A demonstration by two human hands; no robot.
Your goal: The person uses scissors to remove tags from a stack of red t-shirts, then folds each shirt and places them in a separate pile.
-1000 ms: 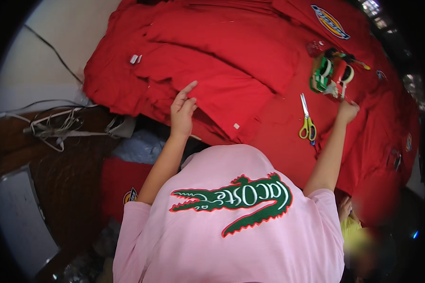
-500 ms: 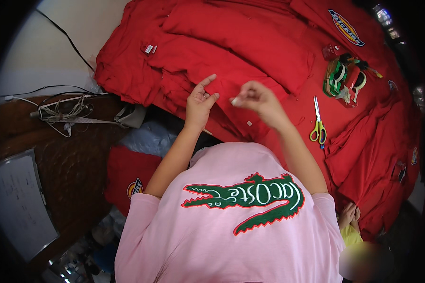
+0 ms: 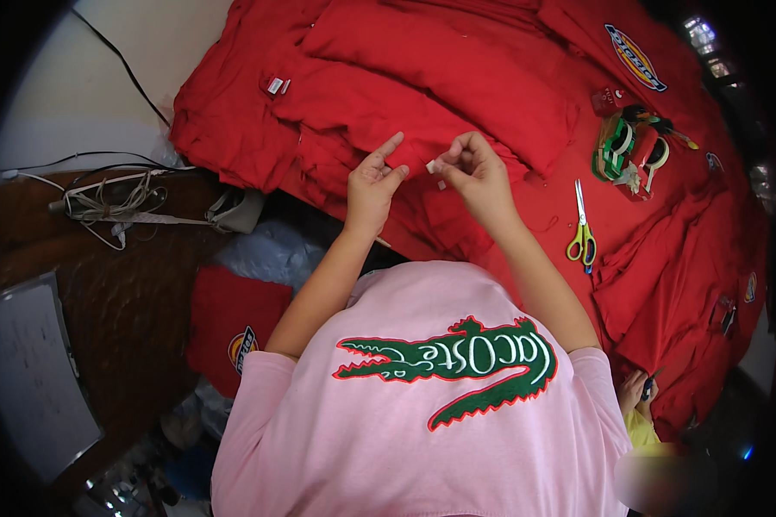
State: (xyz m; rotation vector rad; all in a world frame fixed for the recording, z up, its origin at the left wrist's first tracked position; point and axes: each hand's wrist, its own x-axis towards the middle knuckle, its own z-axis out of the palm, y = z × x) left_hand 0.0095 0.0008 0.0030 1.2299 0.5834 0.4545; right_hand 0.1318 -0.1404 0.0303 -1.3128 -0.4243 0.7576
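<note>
My right hand [image 3: 485, 183] is closed in a pinch on a small white tag [image 3: 432, 166] above the red garments [image 3: 388, 103]. A second small white piece [image 3: 441, 184] shows just below the tag; I cannot tell whether it lies on the cloth. To the left, my left hand [image 3: 372, 191] hangs over the near edge of the pile, index finger stretched out and thumb apart. Its other fingers curl, and nothing shows in it. White labels [image 3: 275, 85] stick up from a garment farther left.
Yellow-handled scissors [image 3: 580, 205] lie right of my hands, below a green tape dispenser [image 3: 607, 164] and a red one. At the lower right, another person's hand [image 3: 633, 392] works at the garments' edge. Tangled cables [image 3: 103, 202] and a whiteboard [image 3: 39, 370] are on the left.
My right hand has turned slightly, so the white tag shows more plainly at its fingertips. My left hand shifted a little to the right. A dark object now shows at the other person's hand.
</note>
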